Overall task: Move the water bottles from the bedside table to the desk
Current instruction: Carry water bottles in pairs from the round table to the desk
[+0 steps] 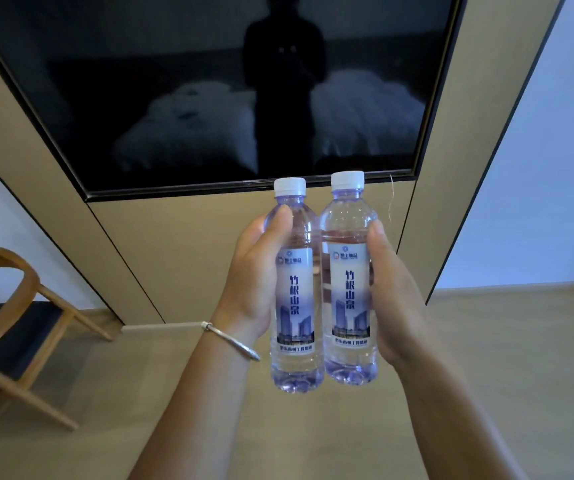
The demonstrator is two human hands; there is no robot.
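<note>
L hand (249,278) curls round left bottle (296,292), R hand (391,299) round right bottle (348,282); both upright, side by side, mid-air; risk: bottles knock tog. or slip thru smooth grip; desk not in view; count: 2 bottles, 2 caps, 1 bracelet (233,341), 1 chair (15,327), 1 TV (174,81).

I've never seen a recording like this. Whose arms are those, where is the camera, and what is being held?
There is no machine here: a person wears one camera on the head, looking forward and down, so you see their own arms. The left hand, with a bracelet on its wrist, grips the left bottle; the right hand grips the right bottle. Both bottles are upright, capped, side by side in the air. Ahead hangs a dark TV on a wall panel, and a wooden chair stands at the left.
</note>
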